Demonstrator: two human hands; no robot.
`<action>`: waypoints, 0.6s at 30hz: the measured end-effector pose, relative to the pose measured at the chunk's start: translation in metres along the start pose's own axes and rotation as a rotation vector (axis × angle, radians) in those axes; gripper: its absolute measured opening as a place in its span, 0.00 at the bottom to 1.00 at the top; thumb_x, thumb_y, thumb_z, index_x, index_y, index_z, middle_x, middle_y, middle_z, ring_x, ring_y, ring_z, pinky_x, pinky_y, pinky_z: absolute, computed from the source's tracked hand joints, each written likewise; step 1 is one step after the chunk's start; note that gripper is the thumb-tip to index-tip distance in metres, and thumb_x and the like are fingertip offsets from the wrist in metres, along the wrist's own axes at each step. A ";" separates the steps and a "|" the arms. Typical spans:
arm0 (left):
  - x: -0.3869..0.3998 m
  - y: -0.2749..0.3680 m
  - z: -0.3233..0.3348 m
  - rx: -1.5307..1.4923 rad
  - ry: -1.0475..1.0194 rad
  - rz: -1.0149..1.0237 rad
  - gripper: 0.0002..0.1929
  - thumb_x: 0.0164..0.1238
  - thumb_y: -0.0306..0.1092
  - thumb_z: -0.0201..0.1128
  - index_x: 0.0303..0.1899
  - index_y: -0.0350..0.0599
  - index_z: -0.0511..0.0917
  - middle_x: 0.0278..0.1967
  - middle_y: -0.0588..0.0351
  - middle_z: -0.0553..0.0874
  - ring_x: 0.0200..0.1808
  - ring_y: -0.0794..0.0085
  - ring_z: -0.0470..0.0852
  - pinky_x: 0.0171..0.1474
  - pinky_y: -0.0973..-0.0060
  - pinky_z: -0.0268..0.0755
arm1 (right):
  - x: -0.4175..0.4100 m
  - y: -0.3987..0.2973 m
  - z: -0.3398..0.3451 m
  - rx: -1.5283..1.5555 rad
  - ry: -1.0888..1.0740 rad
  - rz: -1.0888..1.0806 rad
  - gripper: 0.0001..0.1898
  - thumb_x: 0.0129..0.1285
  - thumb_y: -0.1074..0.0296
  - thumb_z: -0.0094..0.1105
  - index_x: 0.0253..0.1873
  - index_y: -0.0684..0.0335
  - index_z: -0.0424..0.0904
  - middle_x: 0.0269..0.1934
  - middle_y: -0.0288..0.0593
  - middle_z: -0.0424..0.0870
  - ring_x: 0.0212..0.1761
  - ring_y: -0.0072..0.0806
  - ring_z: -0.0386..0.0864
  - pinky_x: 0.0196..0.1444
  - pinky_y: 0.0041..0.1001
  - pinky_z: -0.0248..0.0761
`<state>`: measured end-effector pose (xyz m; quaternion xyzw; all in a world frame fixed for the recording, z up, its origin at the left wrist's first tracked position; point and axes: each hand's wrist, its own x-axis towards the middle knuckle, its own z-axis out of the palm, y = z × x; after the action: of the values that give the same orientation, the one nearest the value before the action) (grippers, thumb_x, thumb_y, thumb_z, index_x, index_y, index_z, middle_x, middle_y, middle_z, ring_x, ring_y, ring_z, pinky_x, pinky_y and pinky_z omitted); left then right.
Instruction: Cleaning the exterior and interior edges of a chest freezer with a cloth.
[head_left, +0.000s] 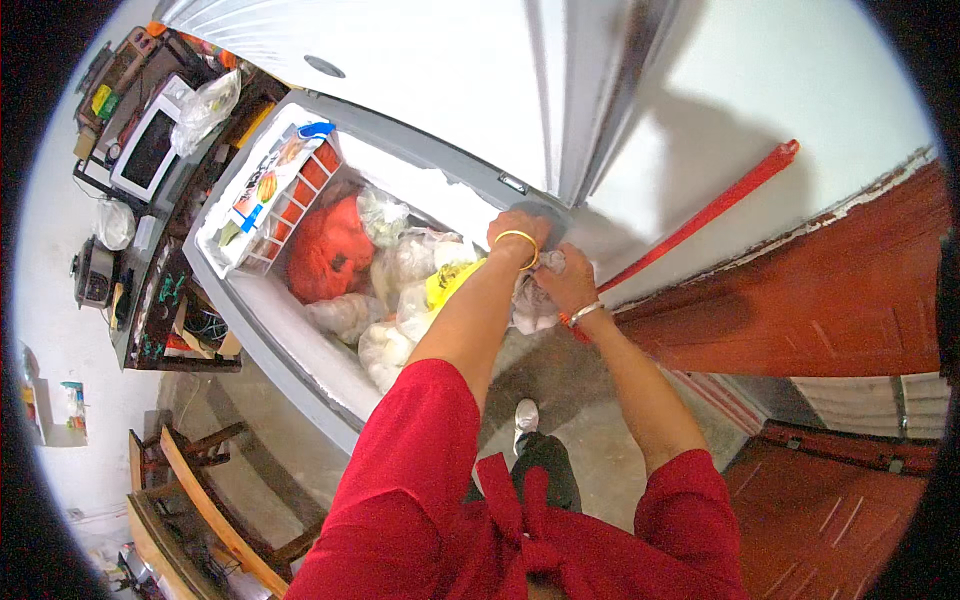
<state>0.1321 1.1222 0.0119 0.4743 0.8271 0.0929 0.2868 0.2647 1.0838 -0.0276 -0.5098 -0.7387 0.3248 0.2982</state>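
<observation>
An open chest freezer (281, 382) with frosted walls stands before me. It holds a red plastic bag (330, 251), a yellow plastic bag (450, 281) and several clear bags of pale food (386, 349). Over the freezer's right end rim is my left hand (517, 229), with a yellow bangle at its wrist; its fingertips are hidden. My right hand (568, 277), with a silver-coloured bangle, grips the top of a clear plastic bag (534, 304) that hangs just outside the freezer and has pale lumps in it.
A white wire basket (296, 199) with a printed packet hangs at the freezer's left end. Its raised white lid (420, 67) is behind. A microwave (146, 142) sits on a shelf at the left. Wooden furniture (217, 510) is at lower left, a reddish-brown door (787, 300) at the right.
</observation>
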 end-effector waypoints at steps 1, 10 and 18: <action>-0.001 -0.001 0.001 0.006 0.004 0.004 0.27 0.61 0.56 0.50 0.42 0.37 0.82 0.44 0.41 0.83 0.50 0.51 0.81 0.53 0.64 0.72 | -0.004 0.000 -0.004 0.008 0.002 0.031 0.23 0.44 0.60 0.66 0.42 0.71 0.74 0.41 0.60 0.79 0.45 0.49 0.77 0.49 0.39 0.68; -0.005 -0.006 -0.012 0.139 -0.002 0.122 0.18 0.58 0.46 0.57 0.39 0.40 0.82 0.41 0.41 0.83 0.47 0.48 0.80 0.52 0.61 0.71 | -0.030 0.022 -0.041 0.346 -0.001 0.294 0.21 0.46 0.59 0.67 0.40 0.70 0.77 0.33 0.46 0.82 0.34 0.31 0.79 0.40 0.31 0.73; 0.028 -0.048 -0.015 0.048 0.365 1.135 0.13 0.48 0.41 0.67 0.27 0.44 0.74 0.28 0.50 0.74 0.34 0.53 0.72 0.38 0.60 0.65 | -0.020 0.022 -0.030 0.495 -0.053 0.277 0.18 0.46 0.62 0.66 0.40 0.65 0.77 0.33 0.43 0.81 0.34 0.27 0.78 0.39 0.30 0.72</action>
<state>0.0780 1.1220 -0.0065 0.8249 0.4821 0.2931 0.0349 0.3062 1.0759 -0.0283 -0.5090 -0.5676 0.5462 0.3470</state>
